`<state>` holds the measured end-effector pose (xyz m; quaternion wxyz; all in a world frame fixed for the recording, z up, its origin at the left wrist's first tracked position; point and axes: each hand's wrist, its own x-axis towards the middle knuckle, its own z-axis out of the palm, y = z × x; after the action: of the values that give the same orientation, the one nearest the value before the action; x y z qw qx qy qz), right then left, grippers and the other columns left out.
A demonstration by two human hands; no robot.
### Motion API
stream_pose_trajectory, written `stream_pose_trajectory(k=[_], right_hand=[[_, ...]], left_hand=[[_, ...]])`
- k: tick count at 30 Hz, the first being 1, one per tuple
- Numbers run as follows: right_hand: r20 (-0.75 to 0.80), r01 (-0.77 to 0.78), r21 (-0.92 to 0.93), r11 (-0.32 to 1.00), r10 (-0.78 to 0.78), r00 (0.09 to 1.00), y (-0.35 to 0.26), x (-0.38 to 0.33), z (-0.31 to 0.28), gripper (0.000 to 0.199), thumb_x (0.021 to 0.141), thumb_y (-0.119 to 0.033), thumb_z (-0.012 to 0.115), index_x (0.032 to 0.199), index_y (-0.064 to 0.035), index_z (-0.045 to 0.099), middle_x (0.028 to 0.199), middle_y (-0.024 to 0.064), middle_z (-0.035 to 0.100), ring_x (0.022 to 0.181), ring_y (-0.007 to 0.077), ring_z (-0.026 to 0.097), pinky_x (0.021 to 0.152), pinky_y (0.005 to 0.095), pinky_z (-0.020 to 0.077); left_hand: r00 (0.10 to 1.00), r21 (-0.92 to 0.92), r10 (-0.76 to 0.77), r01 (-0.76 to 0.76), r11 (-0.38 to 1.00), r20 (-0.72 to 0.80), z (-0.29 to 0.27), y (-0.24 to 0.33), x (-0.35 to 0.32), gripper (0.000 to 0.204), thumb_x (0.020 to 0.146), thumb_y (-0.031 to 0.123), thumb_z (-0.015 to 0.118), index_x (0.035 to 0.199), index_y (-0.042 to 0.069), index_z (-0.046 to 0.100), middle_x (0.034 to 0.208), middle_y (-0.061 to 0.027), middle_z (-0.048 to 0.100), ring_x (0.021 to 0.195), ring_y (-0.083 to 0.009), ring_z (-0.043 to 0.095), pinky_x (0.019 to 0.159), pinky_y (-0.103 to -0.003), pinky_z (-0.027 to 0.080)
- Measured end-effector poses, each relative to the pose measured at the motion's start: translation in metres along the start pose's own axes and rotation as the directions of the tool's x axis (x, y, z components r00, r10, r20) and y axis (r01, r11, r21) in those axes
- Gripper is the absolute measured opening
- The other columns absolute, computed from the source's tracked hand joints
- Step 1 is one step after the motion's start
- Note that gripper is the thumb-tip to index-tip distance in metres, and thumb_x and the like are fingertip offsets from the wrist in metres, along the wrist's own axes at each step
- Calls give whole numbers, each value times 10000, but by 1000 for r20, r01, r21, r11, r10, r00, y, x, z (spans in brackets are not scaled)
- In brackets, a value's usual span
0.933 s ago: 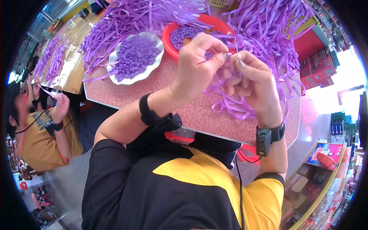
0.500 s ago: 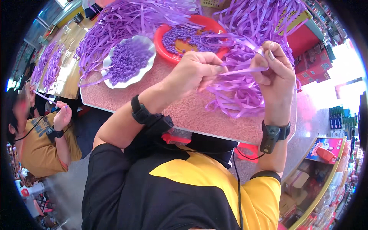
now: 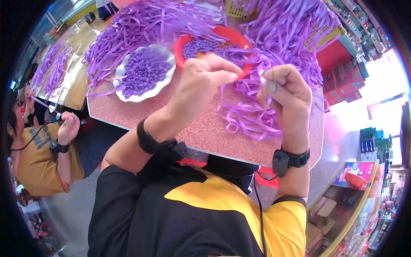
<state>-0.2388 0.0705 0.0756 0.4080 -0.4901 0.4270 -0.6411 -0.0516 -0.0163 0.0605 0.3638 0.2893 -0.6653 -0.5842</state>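
Note:
My right hand [image 3: 289,88] pinches a purple ribbon [image 3: 263,79] between thumb and fingers, above a loose heap of purple ribbon [image 3: 252,122] on the pink-topped table. To its left, my left hand [image 3: 201,81] is closed, thumb and fingertips pressed together; anything between them is too small to make out. It partly covers a red plate [image 3: 179,47] of purple beads [image 3: 205,46]. A white scalloped bowl [image 3: 165,83] filled with purple beads [image 3: 143,70] stands left of my left hand.
Long bundles of purple ribbon [image 3: 141,30] spread over the table's far side. A yellow basket [image 3: 239,10] stands at the back. On the left, a person in a brown shirt [image 3: 43,158] holds a thin purple strip. A shelf case [image 3: 334,205] stands at right, beyond the table edge.
The ribbon stretched between my hands is no longer seen spanning them. My right hand has come down and left; my left hand has shifted slightly left.

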Motion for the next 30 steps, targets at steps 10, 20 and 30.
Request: stream_pose_trajectory(k=[10,20,30], right_hand=[[217,120,-375,919,-39,975,23,-5,14,177,884,63,631,1048,-2,626,940,-4,640,824,40,566,717,188,441],[64,141,-415,899,-126,990,20,-3,16,158,921,-11,622,1068,-25,679,843,-1,636,720,58,558,652,200,433],[158,307,-662,684,-274,949,19,8,1,166,870,59,632,1010,6,703,864,20,637,777,86,572,711,222,459]], left_hand=[[940,-671,-249,342,658,234,-3,-21,6,195,971,165,565,1071,30,665,991,-37,671,855,-124,602,743,-270,463],[948,-747,-242,312,587,207,-19,-9,5,213,986,195,517,1088,35,615,950,-94,662,888,-235,647,821,-324,511],[945,-549,-154,295,782,287,-19,-30,9,170,953,149,576,1021,6,637,787,-37,578,667,-127,532,615,-254,455]])
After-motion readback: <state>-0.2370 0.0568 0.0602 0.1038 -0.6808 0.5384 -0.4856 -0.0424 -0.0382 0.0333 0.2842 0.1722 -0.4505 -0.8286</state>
